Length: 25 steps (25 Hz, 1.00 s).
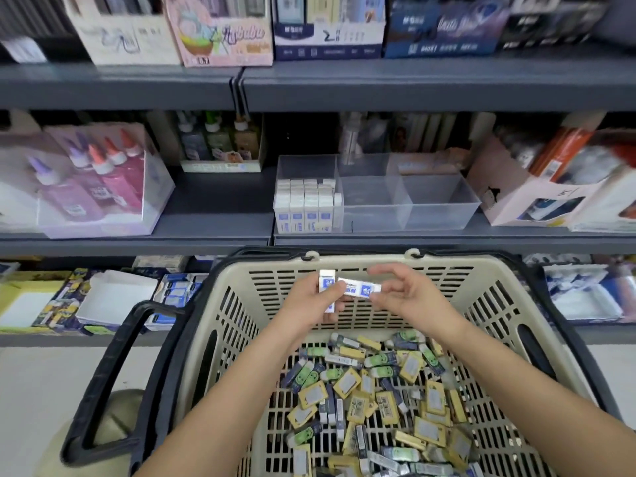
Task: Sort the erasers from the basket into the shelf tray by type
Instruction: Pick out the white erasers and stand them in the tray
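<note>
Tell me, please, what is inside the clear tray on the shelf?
White-and-blue erasers stand packed in the left compartment of the clear tray. The front compartments beside it show none. Anything under the packed rows is covered; the back compartments are blurred.

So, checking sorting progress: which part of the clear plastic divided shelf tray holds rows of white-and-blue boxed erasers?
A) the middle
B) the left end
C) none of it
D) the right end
B: the white-and-blue erasers stand packed in the leftmost compartment of the clear plastic tray; the sections to its right show none.
</note>
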{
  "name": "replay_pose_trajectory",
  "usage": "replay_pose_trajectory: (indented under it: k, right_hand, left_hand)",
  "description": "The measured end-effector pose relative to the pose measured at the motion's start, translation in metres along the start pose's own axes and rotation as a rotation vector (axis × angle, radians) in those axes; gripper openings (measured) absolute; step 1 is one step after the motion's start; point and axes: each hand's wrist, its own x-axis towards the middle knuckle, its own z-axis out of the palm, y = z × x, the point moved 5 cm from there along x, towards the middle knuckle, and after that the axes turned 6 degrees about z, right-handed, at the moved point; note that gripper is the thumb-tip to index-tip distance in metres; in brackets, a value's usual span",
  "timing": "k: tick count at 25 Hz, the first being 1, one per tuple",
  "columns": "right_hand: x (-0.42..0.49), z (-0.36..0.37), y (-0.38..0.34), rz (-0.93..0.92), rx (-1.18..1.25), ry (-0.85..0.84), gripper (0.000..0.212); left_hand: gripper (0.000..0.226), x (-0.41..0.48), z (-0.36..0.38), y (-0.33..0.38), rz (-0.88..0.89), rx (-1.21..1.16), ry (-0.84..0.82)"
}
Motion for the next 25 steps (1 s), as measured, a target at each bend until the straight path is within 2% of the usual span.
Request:
replay_pose_trajectory:
  k: [3, 5, 8, 11, 12, 14, 17, 25]
  right_hand:
    - [0.006, -0.01, -0.033, -0.192, -0.024, 0.091, 0.034]
    - [0.017, -0.018, -0.054, -0.265, -0.051, 0.157, 0.034]
    - [0.049, -0.038, -0.082, -0.31, -0.066, 0.332, 0.024]
    - [0.084, -0.049, -0.106, -0.279, -0.229, 0.485, 0.003]
    - [0.093, -0.048, -0.112, -0.264, -0.323, 0.518, 0.015]
    - [0.106, -0.043, -0.118, -0.228, -0.485, 0.512, 0.025]
    - [0.119, -0.033, -0.125, -0.212, -0.688, 0.444, 0.024]
    - [0.155, -0.009, -0.126, -0.108, -0.987, 0.089, 0.027]
  left_hand:
    - [0.005, 0.005, -0.004, 0.031, 0.104, -0.034, 0.026]
    - [0.007, 0.012, -0.012, 0.05, 0.187, 0.03, 0.095]
    - [0.009, 0.023, -0.03, 0.07, 0.285, 0.092, 0.24]
    - [0.012, 0.032, -0.045, 0.073, 0.311, 0.098, 0.323]
    - [0.013, 0.034, -0.047, 0.072, 0.318, 0.105, 0.339]
    - [0.012, 0.038, -0.049, 0.066, 0.33, 0.095, 0.345]
    - [0.011, 0.041, -0.05, 0.06, 0.35, 0.077, 0.33]
    - [0.011, 0.044, -0.052, 0.061, 0.347, 0.062, 0.309]
